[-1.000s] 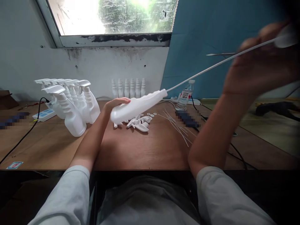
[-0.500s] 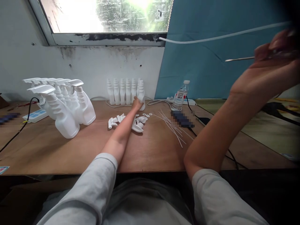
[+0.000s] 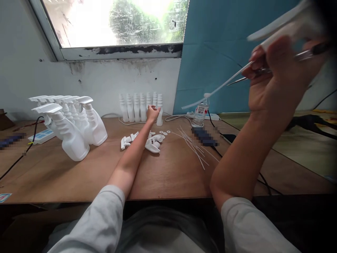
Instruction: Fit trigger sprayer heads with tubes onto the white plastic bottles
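Observation:
My left hand (image 3: 153,114) reaches to the back of the table, fingers loosely bent and apart, thumb at the left edge of a white spray bottle body (image 3: 159,116). That bottle stands upright at the right end of a row of similar bottle bodies (image 3: 130,109). Raised at the upper right, my right hand (image 3: 273,73) is closed on a blurred white spray trigger head (image 3: 286,26). A thin white dip tube (image 3: 218,91) sticks out past its fingers. The same hand also holds a screwdriver (image 3: 237,81), its metal shaft pointing left.
Loose trigger heads (image 3: 154,144) and small white rings (image 3: 165,133) lie mid-table. Right of them are scattered thin tubes (image 3: 197,149), a blurred-out dark object (image 3: 205,136), a water bottle (image 3: 198,114) and a phone (image 3: 228,137). Assembled spray bottles (image 3: 75,142) stand at left.
My right hand has turned and moved left, bringing the trigger head into view and swinging its tube downward. The rightmost bottle now stands straighter, with my left hand beside it. The view has tilted slightly up.

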`<state>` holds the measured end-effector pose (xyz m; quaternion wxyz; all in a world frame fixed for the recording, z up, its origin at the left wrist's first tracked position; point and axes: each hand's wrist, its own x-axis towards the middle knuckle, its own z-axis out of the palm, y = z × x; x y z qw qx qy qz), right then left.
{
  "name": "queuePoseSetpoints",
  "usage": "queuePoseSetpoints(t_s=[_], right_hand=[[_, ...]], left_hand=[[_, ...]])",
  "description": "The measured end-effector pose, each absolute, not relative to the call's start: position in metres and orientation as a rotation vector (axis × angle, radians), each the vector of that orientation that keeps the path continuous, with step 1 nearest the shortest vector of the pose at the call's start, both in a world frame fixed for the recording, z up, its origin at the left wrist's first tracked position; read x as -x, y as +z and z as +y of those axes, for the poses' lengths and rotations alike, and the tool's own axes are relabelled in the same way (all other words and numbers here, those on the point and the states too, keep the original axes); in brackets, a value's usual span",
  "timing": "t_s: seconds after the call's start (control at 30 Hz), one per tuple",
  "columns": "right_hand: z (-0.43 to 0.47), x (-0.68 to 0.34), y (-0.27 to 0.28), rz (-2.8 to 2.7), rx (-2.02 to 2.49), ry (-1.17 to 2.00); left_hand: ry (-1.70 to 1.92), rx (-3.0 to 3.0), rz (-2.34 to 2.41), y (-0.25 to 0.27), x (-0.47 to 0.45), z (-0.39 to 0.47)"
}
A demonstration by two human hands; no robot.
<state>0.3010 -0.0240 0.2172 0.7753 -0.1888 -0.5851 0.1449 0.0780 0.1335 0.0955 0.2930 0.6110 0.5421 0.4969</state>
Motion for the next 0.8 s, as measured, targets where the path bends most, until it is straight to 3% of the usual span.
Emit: queuePoseSetpoints(t_s=[0.1, 0.23, 0.47, 0.8], right_hand=[[-0.012, -0.279, 0.215, -1.381, 0.344, 0.235], [0.004, -0.238, 0.204, -1.688, 0.596, 0.261], [0.021, -0.191, 0.183, -1.981, 0.703, 0.149], [0.037, -0.157, 0.164, -1.715, 0.919, -0.019]], left_hand=[[1.406, -1.594, 1.106, 0.129, -0.063, 0.113], [1.427, -1.758, 0.730, 0.174, -0.036, 0.058], [1.494, -2.114, 0.878, 0.184, -0.020, 0.022], [1.662, -1.940, 1.115, 0.175, -0.022, 0.050]])
